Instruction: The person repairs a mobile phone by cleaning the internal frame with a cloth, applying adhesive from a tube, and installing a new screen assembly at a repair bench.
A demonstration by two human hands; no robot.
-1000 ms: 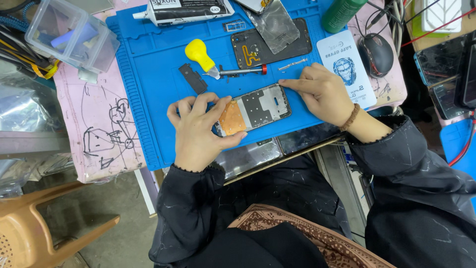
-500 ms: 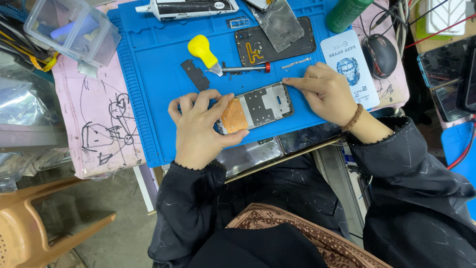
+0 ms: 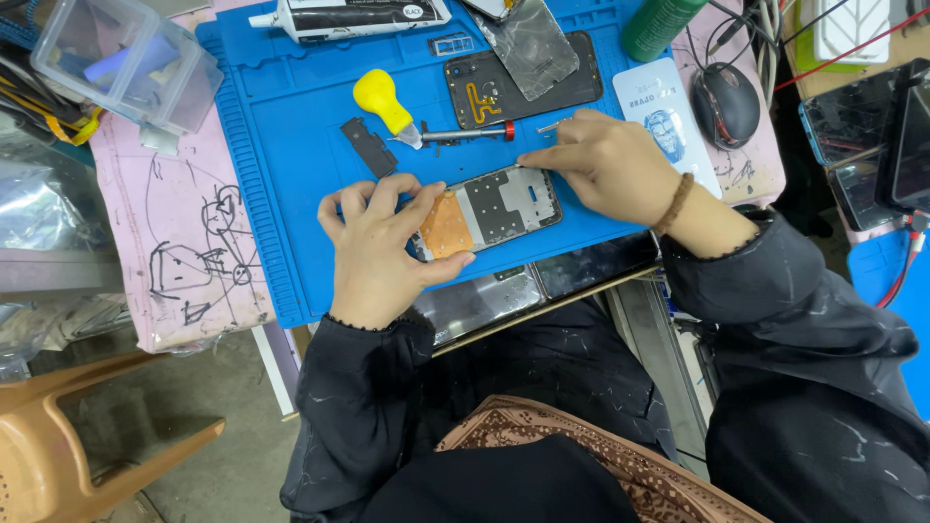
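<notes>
Over at the far left we've got a clear plastic box [image 3: 126,60] sitting off the blue mat's top-left corner, on the pink doodled sheet [image 3: 184,242] that runs along the mat's left edge. Then comes the blue work mat [image 3: 281,145] itself, and near its top edge lies a white glue tube [image 3: 349,16]. A bit lower there's the yellow-handled screwdriver [image 3: 387,105], with a small black cover piece [image 3: 368,147] just beside its handle. Our left hand [image 3: 383,247] grips the left end of the opened phone frame [image 3: 484,210], fingers curled over the top and thumb pressing along the bottom, by the copper-coloured patch. The frame lies flat near the mat's front edge, about mid-width. Our right hand [image 3: 615,165] is pinched shut on a thin tool, too small to tell what kind, its tip touching the frame's top-right corner. Behind that hand lies a black back cover [image 3: 494,92], and off the mat's right edge there's a white card [image 3: 668,116] and a black mouse [image 3: 727,105].
</notes>
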